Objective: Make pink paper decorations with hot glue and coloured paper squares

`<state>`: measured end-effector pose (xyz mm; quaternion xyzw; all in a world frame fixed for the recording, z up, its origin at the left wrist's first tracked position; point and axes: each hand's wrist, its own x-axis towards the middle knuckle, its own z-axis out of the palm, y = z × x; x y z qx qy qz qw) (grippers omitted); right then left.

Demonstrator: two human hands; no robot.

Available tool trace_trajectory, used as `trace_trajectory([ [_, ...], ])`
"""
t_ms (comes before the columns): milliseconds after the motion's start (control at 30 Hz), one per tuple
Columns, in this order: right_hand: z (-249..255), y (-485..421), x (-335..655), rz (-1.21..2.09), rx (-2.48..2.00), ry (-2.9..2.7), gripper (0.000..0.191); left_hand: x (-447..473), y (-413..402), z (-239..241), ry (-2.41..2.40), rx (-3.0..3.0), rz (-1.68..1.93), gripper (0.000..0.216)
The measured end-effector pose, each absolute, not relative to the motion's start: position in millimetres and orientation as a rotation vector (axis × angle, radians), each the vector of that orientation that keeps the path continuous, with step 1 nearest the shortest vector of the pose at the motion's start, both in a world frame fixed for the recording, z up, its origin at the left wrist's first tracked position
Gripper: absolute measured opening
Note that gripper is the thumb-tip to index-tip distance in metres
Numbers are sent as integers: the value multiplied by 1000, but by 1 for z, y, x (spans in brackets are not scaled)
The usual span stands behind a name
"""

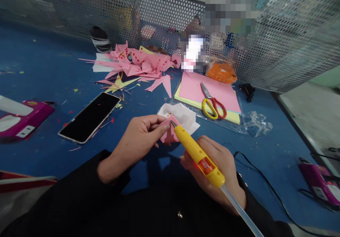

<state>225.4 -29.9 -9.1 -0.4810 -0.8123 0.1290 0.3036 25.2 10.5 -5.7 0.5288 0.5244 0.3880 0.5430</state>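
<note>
My left hand [139, 139] pinches a small folded piece of pink paper [170, 132] between thumb and fingers. In my right hand [219, 162] is a yellow hot glue gun [195, 148], with a clear glue stick [240, 207] coming out of its back end and a red light glowing in its body. The gun's metal nozzle points up and left, right at the pink paper; whether it touches cannot be told. Just behind the paper lies a crumpled white tissue [183, 114], partly covered by my left hand and the pink piece.
Scissors [212, 104] rest on pink and yellow sheets [191, 88]. Pink paper cuttings [140, 65] pile up against the perforated metal screen [170, 13]. A phone [90, 116] and a purple power strip [26, 120] lie left. Another power strip [321, 184] and a black cable [265, 184] are right.
</note>
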Motion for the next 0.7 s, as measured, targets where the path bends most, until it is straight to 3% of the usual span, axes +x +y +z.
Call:
trace_trajectory([
  [700,-8,-28,225,316,-1287,-2170,30,26,10,-3,1261,1282,919,28],
])
